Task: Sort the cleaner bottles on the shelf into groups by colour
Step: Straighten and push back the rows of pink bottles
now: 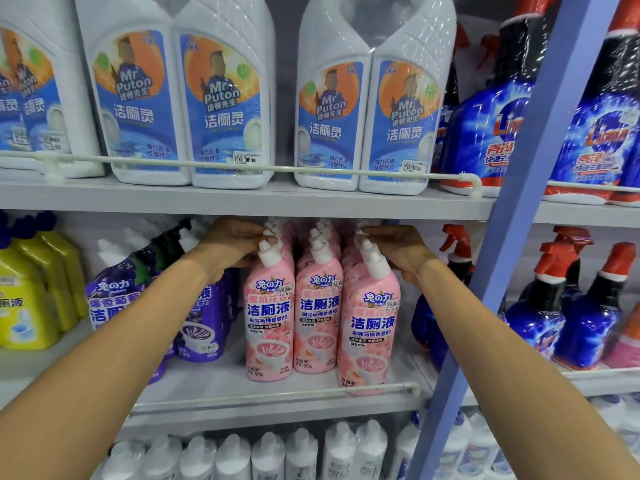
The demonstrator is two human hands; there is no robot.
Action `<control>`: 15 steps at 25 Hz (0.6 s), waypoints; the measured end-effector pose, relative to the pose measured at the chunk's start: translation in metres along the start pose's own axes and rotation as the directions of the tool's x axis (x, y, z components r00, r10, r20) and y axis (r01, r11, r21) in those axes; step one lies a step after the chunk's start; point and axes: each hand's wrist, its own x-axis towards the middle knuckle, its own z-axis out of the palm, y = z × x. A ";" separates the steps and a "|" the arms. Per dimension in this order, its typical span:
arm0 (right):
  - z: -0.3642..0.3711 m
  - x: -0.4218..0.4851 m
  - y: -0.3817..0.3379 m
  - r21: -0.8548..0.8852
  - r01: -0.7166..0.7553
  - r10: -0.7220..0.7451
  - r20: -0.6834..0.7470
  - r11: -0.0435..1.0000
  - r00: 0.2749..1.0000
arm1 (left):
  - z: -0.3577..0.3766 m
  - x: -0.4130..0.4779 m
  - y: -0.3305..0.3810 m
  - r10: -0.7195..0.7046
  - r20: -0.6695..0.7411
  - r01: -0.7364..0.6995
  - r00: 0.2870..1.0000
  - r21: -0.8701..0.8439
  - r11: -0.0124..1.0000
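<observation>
Two pink toilet-cleaner bottles (270,323) pinched at their 12 o'clock necks by left grip (235,245) and right grip (398,252); likely heavy, slick, rigid.

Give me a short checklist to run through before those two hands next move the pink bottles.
1. Pink bottles stand together in three rows: ok.
2. Left hand has a firm hold on the left row's caps: cannot tell; its fingers are at them.
3. Right hand has a firm hold on the right row's caps: cannot tell; its fingertips are at them.
4. Purple bottles sit to the left, not mixed into the pink: ok.
5. Back of the pink rows free of other colours: cannot tell, hidden.
6. Front rail in place to catch a tipped bottle: ok.
</observation>
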 end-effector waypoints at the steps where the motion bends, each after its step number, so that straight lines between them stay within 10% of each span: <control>1: 0.000 -0.001 -0.001 0.007 -0.004 0.004 0.004 1.000 1.000 | 0.000 0.000 0.000 0.000 -0.002 0.000 1.000 -0.001 1.000; 15: -0.006 -0.001 -0.006 0.047 -0.013 0.015 -0.049 0.999 0.999 | -0.008 0.011 0.004 -0.004 -0.016 0.004 1.000 -0.045 0.999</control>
